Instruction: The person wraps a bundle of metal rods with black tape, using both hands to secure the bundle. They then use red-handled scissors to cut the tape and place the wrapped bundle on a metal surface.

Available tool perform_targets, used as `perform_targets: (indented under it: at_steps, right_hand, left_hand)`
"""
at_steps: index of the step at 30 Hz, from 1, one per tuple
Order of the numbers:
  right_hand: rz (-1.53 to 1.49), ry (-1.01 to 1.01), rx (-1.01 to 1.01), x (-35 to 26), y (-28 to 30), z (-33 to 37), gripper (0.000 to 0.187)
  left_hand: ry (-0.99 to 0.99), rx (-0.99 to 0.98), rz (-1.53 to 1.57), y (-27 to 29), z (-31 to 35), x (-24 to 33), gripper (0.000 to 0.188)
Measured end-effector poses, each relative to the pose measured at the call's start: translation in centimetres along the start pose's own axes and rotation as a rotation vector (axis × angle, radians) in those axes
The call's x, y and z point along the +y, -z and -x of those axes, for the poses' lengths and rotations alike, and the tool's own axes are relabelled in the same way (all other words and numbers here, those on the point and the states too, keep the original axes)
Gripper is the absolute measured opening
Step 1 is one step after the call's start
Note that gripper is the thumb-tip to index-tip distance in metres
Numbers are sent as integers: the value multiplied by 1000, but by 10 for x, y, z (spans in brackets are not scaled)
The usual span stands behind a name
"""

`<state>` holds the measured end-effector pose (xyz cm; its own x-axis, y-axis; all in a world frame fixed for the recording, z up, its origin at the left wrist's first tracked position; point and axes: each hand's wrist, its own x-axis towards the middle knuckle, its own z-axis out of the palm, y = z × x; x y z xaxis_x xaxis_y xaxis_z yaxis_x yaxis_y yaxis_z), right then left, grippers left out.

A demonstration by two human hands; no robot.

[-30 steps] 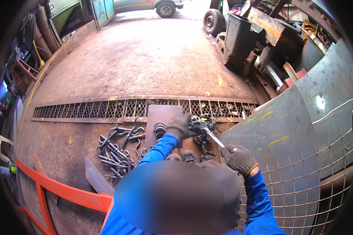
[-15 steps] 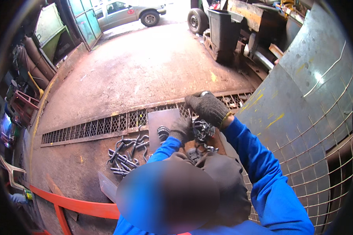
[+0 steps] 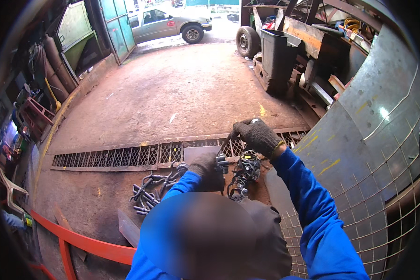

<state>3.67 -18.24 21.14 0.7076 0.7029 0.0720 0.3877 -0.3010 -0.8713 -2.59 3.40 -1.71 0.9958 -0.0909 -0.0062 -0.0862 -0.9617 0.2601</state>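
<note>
My left hand [image 3: 203, 165], in a dark knit glove, closes beside a dark cylindrical metal piece [image 3: 221, 159]; its fingers are partly hidden. Below it stands a dark block-like fixture [image 3: 214, 181], and behind it lies a flat grey plate [image 3: 201, 151]. My right hand [image 3: 262, 139], gloved too, is raised to the right and closed around a dark bar [image 3: 228, 142] that slants down toward the cylindrical piece. A silvery end shows at the top of that fist. A tangled bunch of dark metal parts [image 3: 248, 168] sits below the right hand. Bent metal rods [image 3: 147, 193] lie piled at left.
A floor grating [image 3: 112, 158] crosses in front of me. A red rail [image 3: 88, 245] runs at lower left. At right stand grey sheet metal [image 3: 359, 126] and wire mesh [image 3: 373, 219]. Farther off are a black bin [image 3: 277, 58], a tyre [image 3: 248, 41] and a pickup truck [image 3: 163, 25].
The view has tilted up and shifted, so the scene sits lower. The bar and cylindrical piece between my hands show more plainly now. My right hand stays raised and closed.
</note>
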Motion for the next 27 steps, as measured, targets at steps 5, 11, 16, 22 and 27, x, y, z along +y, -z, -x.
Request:
perform_targets:
  at_steps: [5, 11, 16, 22, 27]
  right_hand:
    - [696, 450, -3, 22, 14, -19, 22]
    - [-65, -106, 20, 8, -6, -23, 29]
    - [666, 666, 46, 33, -12, -22, 10]
    - [510, 556, -26, 30, -22, -10, 17]
    - [601, 642, -20, 33, -23, -9, 20]
  left_hand:
    - [-21, 184, -12, -20, 4, -13, 62]
    - [148, 260, -4, -15, 8, 33, 66]
    - [104, 360, -11, -31, 9, 23, 72]
    - [194, 277, -11, -5, 5, 35, 74]
    - [248, 218, 47, 2, 0, 45, 63]
